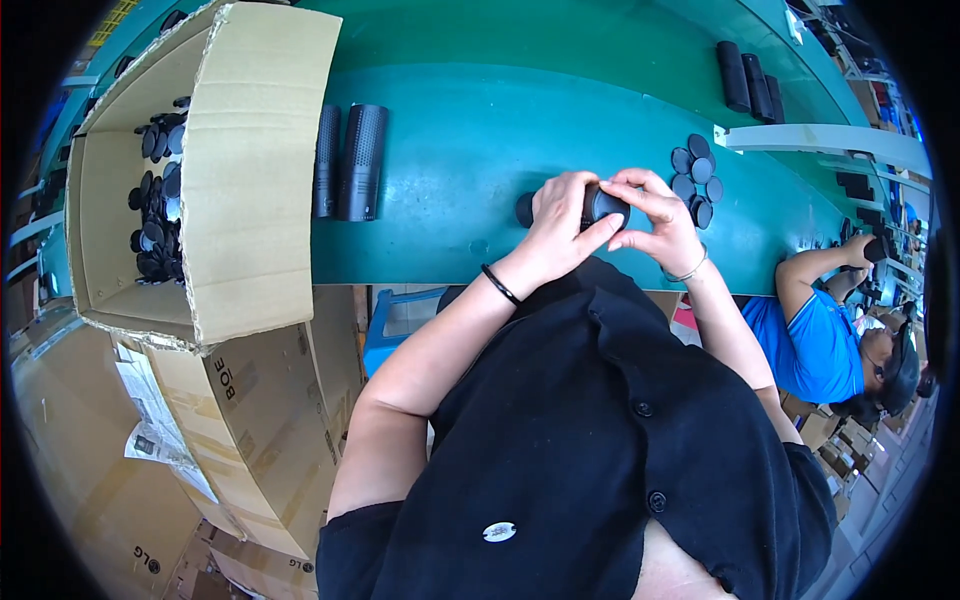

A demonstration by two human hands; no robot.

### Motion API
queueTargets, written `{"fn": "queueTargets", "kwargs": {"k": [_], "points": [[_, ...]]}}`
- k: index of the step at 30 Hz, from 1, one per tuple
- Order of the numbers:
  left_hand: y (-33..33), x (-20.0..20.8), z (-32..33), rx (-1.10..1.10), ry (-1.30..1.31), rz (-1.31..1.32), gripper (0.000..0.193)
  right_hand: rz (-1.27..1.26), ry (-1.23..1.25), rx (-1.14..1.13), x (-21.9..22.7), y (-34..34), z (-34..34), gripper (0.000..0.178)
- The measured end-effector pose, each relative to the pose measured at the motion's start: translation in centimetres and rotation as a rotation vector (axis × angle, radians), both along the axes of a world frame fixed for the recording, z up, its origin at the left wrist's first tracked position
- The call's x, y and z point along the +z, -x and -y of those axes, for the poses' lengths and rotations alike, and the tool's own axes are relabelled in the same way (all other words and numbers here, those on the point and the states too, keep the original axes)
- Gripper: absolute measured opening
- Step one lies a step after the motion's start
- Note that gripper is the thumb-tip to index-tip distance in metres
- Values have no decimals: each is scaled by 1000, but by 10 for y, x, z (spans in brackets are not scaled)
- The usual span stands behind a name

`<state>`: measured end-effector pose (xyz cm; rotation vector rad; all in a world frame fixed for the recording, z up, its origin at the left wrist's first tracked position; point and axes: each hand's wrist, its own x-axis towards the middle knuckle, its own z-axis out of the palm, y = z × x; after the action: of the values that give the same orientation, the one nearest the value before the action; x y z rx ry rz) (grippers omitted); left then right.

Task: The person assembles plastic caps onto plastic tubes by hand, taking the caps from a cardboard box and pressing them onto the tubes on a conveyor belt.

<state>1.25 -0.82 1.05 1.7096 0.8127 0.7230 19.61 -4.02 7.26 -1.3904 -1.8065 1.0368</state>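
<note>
My left hand (562,222) wraps around a black cylinder (525,209) lying crosswise above the green bench, one end poking out past the fingers. A round black cap (606,206) shows at the cylinder's right end, between my two hands. Fingers and thumb of my right hand (655,215) close around that end, fingertips against the cap's edge; whether it is fully seated cannot be made out. Just right of my right hand, several loose black discs (698,180) lie on the bench. Two black perforated cylinders (362,163) lie to the left.
An open cardboard box (255,170) with many black discs (158,225) stands at the left, above larger cartons (265,430). More black cylinders (748,82) lie at the far right, beyond a pale metal bar (830,138). A co-worker in blue (805,345) works at right.
</note>
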Motion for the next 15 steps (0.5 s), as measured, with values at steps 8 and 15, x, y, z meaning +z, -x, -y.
{"fn": "queueTargets", "kwargs": {"k": [8,15], "points": [[-6,0,4,9,-148,-47,73,129,-43,-61,13,0,7,54],[-7,-2,2,-29,-137,-32,81,-48,-11,-168,13,4,7,50]]}}
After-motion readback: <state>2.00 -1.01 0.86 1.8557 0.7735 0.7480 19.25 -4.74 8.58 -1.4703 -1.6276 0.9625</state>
